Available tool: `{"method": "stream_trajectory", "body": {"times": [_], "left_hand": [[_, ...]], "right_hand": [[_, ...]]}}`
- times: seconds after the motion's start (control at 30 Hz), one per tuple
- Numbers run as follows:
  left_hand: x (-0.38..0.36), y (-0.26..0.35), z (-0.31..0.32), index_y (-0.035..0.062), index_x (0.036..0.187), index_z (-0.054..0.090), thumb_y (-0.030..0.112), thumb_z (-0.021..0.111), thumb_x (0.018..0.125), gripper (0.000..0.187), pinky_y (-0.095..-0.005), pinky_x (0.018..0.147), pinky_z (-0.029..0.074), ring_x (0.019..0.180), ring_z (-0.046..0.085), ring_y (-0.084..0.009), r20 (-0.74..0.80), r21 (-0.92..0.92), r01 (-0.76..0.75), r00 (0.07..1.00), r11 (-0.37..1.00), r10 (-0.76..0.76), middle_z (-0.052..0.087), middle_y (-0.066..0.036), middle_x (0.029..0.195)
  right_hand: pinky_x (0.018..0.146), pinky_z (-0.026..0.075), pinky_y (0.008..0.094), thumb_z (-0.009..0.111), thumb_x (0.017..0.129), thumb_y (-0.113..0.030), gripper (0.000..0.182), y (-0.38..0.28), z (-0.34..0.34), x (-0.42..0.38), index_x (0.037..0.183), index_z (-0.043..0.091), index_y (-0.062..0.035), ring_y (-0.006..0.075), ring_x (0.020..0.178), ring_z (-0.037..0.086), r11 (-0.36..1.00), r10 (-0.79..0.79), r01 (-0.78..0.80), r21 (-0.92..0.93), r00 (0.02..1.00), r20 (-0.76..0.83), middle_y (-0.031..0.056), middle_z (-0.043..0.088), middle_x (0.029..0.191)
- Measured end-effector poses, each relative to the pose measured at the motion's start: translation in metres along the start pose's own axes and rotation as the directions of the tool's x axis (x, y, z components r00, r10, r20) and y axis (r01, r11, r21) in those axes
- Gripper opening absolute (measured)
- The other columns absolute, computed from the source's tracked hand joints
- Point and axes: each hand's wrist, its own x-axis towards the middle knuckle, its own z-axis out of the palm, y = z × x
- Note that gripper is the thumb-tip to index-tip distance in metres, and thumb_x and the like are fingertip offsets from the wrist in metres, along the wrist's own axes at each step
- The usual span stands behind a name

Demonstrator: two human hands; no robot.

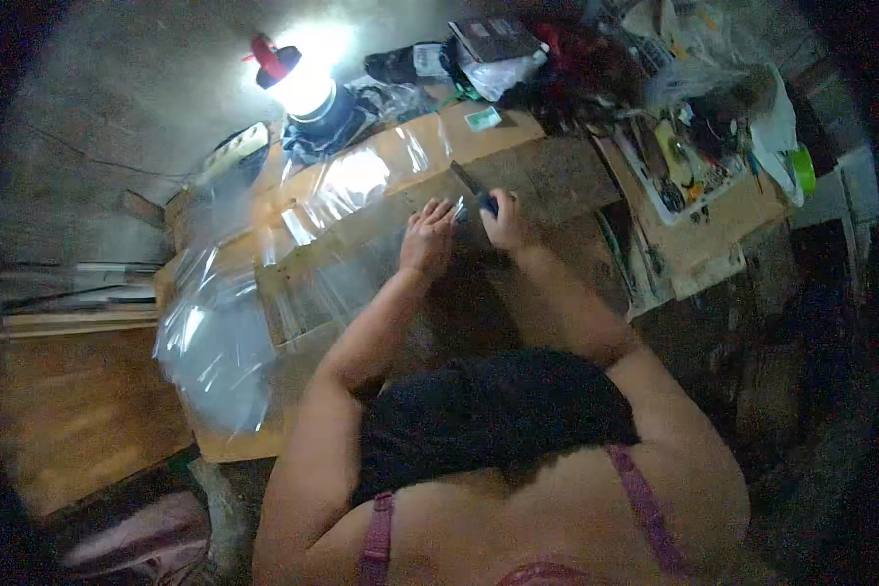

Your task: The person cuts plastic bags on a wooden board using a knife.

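No lettering, brand or number can be read. Beyond the right hand's [505, 227] grip on the knife [468, 181], a white label [428, 61] on a dark packet [389, 66] is too blurred; so are the dark booklet [498, 41] farther off and the pale green card [482, 118] nearer the grip.

Dim, grainy, overexposed lamp [308, 93], glare on plastic [356, 174], blur, dark fisheye edges
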Motion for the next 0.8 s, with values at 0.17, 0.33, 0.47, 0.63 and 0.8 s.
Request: {"method": "stream_trajectory", "body": {"times": [0.17, 0.33, 0.47, 0.63, 0.8], "left_hand": [[0.029, -0.052, -0.043, 0.013, 0.107, 0.052, 0.017, 0.048, 0.079, 0.029, -0.0358, 0.083, 0.038, 0.101, 0.049, -0.0237, -0.426, -0.021, 0.063, 0.902, 0.998, -0.066, 0.053, -0.004, 0.108], [0.077, -0.055, -0.118, 0.0178, 0.111, 0.049, 0.022, 0.05, 0.078, 0.033, -0.0363, 0.084, 0.038, 0.106, 0.045, -0.0232, -0.312, 0.495, -0.047, 0.922, 0.867, 0.228, 0.046, -0.003, 0.116], [0.063, -0.072, -0.087, 0.0188, 0.115, 0.045, 0.031, 0.05, 0.079, 0.038, -0.0385, 0.088, 0.036, 0.113, 0.037, -0.0264, -0.213, 0.577, 0.063, 0.974, 0.814, 0.075, 0.036, -0.007, 0.126], [-0.003, -0.031, -0.071, 0.0056, 0.099, 0.055, 0.054, 0.036, 0.078, 0.056, -0.0428, 0.083, 0.036, 0.083, 0.054, -0.0291, 0.448, -0.343, 0.536, 0.815, 0.772, -0.367, 0.057, -0.013, 0.093], [-0.042, 0.026, -0.08, -0.0028, 0.119, 0.036, 0.071, 0.037, 0.067, 0.091, -0.0464, 0.091, 0.029, 0.106, 0.041, -0.0355, 0.385, -0.561, 0.482, 0.872, -0.673, 0.303, 0.042, -0.023, 0.116]], "right_hand": [[0.076, 0.042, 0.0427, 0.066, 0.063, -0.041, 0.059, -0.073, -0.047, -0.001, 0.1, 0.044, 0.0, 0.0351, 0.092, 0.049, 0.962, 0.175, -0.056, -0.269, 0.878, 0.445, 0.0205, 0.049, 0.095], [0.074, 0.042, 0.0414, 0.067, 0.064, -0.036, 0.048, -0.049, -0.029, 0.005, 0.09, 0.051, 0.0006, 0.0367, 0.088, 0.049, 0.972, 0.128, -0.035, -0.232, 0.909, 0.396, 0.0207, 0.048, 0.095], [0.069, 0.04, 0.0432, 0.065, 0.066, -0.024, 0.033, -0.035, -0.027, 0.011, 0.083, 0.053, 0.001, 0.0369, 0.08, 0.049, 0.98, 0.161, -0.076, -0.186, 0.849, 0.503, 0.0213, 0.049, 0.087], [0.064, 0.041, 0.0375, 0.056, 0.069, -0.01, 0.018, -0.049, -0.076, 0.025, 0.085, 0.05, -0.0017, 0.0295, 0.073, 0.051, 0.902, -0.429, 0.423, 0.089, 0.901, 0.058, 0.0153, 0.051, 0.076], [0.063, 0.041, 0.0325, 0.054, 0.069, 0.002, 0.019, -0.113, -0.147, 0.024, 0.083, 0.046, -0.0073, 0.022, 0.071, 0.051, 0.745, -0.632, 0.592, 0.306, 0.774, 0.04, 0.0084, 0.056, 0.083]]}}
